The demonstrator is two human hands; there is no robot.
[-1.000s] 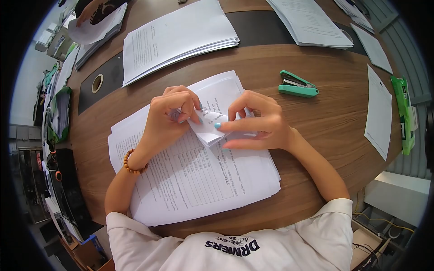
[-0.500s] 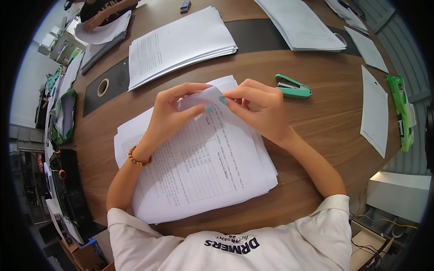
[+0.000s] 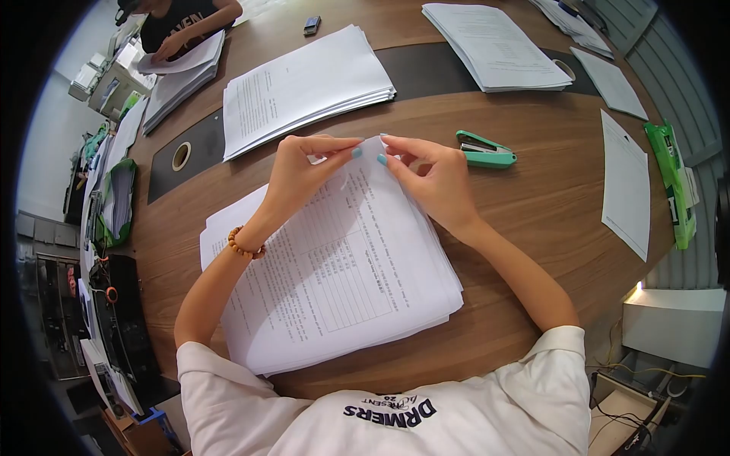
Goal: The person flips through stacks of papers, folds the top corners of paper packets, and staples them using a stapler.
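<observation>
A stack of printed paper sheets (image 3: pixel 334 266) lies in front of me on the wooden table, its top sheet carrying text and a table. My left hand (image 3: pixel 315 163) pinches the far edge of the upper sheets between thumb and fingers, a beaded bracelet on its wrist. Close beside it, my right hand (image 3: pixel 426 167) pinches the far right corner of the same sheets. How many sheets the fingers hold, I cannot tell. Just right of my right hand rests a green stapler (image 3: pixel 488 152), apart from it.
Beyond my hands lies another paper stack (image 3: pixel 304 87), with a further stack (image 3: pixel 498 49) at the back right. A single sheet (image 3: pixel 625 186) and a green packet (image 3: pixel 673 186) lie along the right side. At the far left a person (image 3: pixel 179 30) handles papers.
The lifted, curled sheet corner now lies flatter. My left hand has moved slightly away from me, and my right fingers have shifted to the corner. The view has tilted a little.
</observation>
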